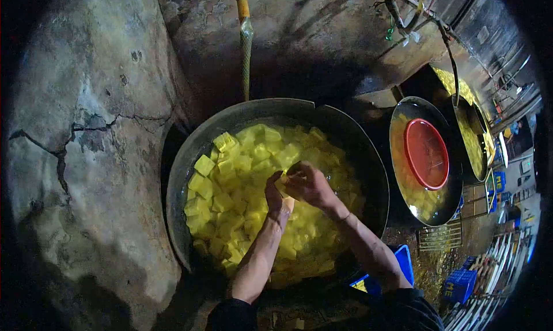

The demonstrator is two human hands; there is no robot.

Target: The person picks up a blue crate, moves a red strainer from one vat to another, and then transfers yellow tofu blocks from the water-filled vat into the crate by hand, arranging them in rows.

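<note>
"Head camera: what is the largest thing there?" asks the first.

"The cracked, grey-brown plaster wall (98, 101) on the left," says the second. "Next comes the wide, round, dark vat (368, 164) beneath the person's forearms, then a smaller dark oval-looking vat (454, 196) to its right, with a round red basin (426, 152) inside. A bright blue plastic container (405, 261) shows beside the right forearm."

"And the yellow stuff?"

"Pale yellow, chunky blocks (204, 165), heaped in liquid in the large vat. Some corners stand above the surface; others lie under it."

"The hands?"

"Both are over the middle of the heap, close together. The left hand (275, 194) is curled, thumb and fingers closed around a small yellowish piece (282, 182). The right hand (311, 187) has its fingers bunched over the same piece; whether they pinch it cannot be told."

"How far along does it look?"

"One piece is in hand, so the handling seems under way, and that piece looks unfinished with. Many blocks lie loose below. Nothing visible separates handled ones from unhandled ones, so the second speaker cannot say how many are done or left."
</note>
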